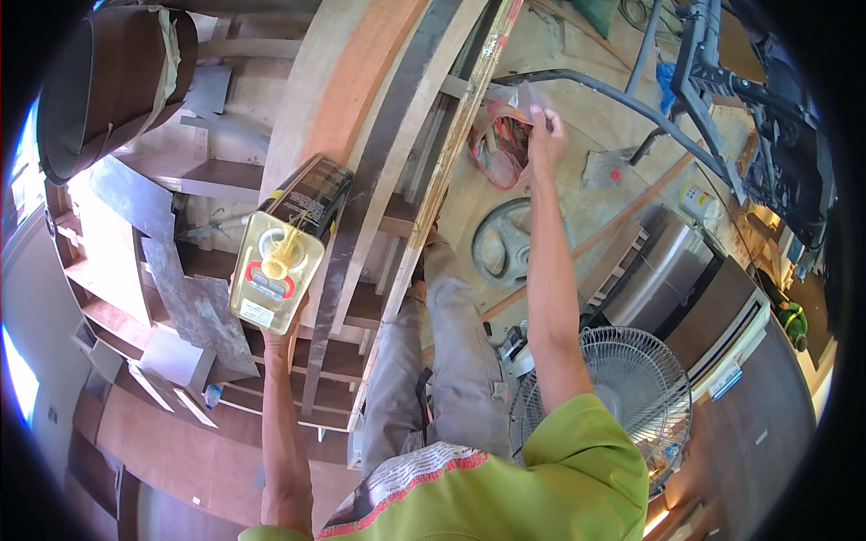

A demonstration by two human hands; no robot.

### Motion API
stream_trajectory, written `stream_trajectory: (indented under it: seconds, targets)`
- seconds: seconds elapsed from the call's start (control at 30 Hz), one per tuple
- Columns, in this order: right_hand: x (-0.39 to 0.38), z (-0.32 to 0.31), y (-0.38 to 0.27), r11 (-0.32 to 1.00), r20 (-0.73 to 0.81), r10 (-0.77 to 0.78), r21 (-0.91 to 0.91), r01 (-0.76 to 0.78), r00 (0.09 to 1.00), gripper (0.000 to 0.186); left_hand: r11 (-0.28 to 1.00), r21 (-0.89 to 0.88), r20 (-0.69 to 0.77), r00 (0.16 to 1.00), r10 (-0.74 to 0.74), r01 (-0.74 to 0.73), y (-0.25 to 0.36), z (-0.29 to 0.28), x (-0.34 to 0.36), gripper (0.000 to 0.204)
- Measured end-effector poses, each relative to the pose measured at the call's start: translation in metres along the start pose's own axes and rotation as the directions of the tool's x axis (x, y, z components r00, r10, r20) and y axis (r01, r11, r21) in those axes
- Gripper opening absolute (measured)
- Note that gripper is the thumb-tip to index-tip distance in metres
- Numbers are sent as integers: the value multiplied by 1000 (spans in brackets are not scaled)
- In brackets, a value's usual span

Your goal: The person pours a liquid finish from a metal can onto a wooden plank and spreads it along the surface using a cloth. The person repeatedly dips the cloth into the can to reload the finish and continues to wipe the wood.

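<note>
One can (312, 238), seemingly one bag (493, 168).

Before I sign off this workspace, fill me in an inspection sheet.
Surface: long wooden planks laid side by side, in differing tones; the can hides part of them.
Job's things: rectangular metal can at the left hand; red plastic bag with its mouth open, at the right hand.
Clutter: grey round part, floor fan and white tub, all on the right.
Hands: left hand against the can, fingers mostly hidden; right hand at the bag's edge, grip unclear.
Cables: thin dark coil near the upper edge, perhaps a cable.
Surroundings: dark metal frame upper right; brown cylinder upper left.
</note>
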State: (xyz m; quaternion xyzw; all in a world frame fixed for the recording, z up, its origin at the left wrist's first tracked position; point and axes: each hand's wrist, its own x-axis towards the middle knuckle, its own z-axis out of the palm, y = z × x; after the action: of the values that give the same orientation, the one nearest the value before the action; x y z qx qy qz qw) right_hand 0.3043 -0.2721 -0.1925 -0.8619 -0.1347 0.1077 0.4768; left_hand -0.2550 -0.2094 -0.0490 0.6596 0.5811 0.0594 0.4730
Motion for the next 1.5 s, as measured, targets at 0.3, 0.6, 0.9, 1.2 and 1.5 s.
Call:
stream_trajectory:
  seconds: [0.3, 0.6, 0.9, 1.2, 1.5]
  targets:
    - [-123, -61, -56, 927, 347, 258, 176, -333, 902, 26, 907, -402, 11, 991, -131, 124, 69, -16, 30, 38]
    - [-150, -58, -115, 870, 389, 163, 376, -318, 907, 18, 882, 324, 168, 938, 303, -342, 222, -53, 93, 82]
    - [-214, -47, -115, 805, 652, 238, 283, -522, 720, 26, 707, 621, 390, 916, 95, -338, 250, -88, 58, 82]
    - [-241, -28, -138, 916, 784, 104, 165, -367, 612, 29, 614, 717, 439, 898, -33, -328, 221, -91, 36, 84]
    - [-250, -14, -137, 891, 881, 54, 170, -421, 470, 26, 544, 800, 385, 912, -140, -254, 219, -81, 27, 84]
